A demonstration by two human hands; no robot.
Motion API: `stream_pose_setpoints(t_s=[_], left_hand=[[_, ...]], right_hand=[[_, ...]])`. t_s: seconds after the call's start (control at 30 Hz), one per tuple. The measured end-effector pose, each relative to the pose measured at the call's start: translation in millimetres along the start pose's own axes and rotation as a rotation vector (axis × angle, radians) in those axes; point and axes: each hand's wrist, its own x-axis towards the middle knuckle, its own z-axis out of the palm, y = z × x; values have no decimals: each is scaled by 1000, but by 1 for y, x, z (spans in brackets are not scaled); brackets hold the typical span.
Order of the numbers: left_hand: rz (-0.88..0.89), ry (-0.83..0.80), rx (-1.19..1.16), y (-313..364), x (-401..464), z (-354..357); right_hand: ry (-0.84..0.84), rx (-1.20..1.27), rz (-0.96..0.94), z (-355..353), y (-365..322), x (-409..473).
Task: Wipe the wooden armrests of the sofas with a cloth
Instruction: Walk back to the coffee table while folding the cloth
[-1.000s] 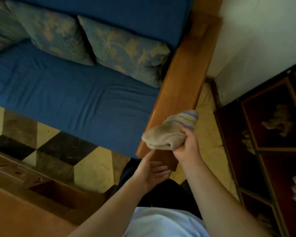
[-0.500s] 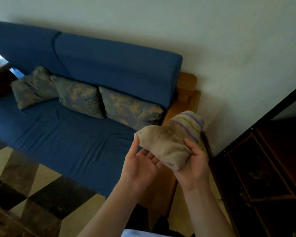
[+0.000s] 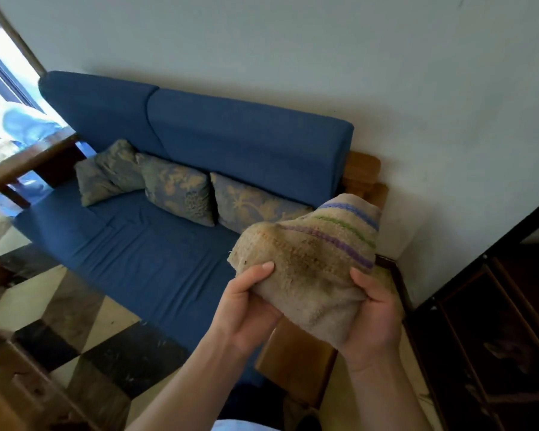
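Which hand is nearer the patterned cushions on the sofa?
Left. The left hand grips the cloth on the side toward the patterned cushions; the right hand holds the far side, toward the dark cabinet.

Pale wall (image 3: pixel 386 73), checkered floor (image 3: pixel 75 306), dark cabinet (image 3: pixel 495 337), bright window (image 3: pixel 0 98), wooden table (image 3: pixel 22 160)

Beige terry cloth with blue, green and purple stripes (image 3: pixel 311 265) in my hands: rough, nubby pile, matt, soiled brown patch. Blue fabric sofa (image 3: pixel 175 262) is matt woven cloth; its orange-brown wooden armrest (image 3: pixel 293 365) looks smooth, slight sheen. Checkered floor tiles (image 3: pixel 75 309) smooth, scuffed.
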Motion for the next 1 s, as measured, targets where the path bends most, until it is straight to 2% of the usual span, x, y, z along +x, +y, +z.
stream_pose_setpoints(t_s=[0.23,0.37,0.53,0.63,0.73,0.87,0.9,1.0], left_hand=[[28,-113,46,20,-3,-4],[39,-106,34,33,1,-17],[39,-11,-198,81,-5,-69],[-33,-1,-260,119,-14,-109],[-88,234,-271,163,-28,-153],[4,479,-291,234,-57,-209],[34,475,-337,252,-68,-221],[175,300,-407,312,-125,-268]], right_hand=[[-57,25,-4,11,13,8],[-44,21,14,17,24,22],[63,-45,68,30,65,59],[122,-93,199,51,103,93],[147,-208,308,82,157,136],[139,-357,520,116,247,195],[135,-403,561,120,266,209],[124,-593,683,136,339,252]])
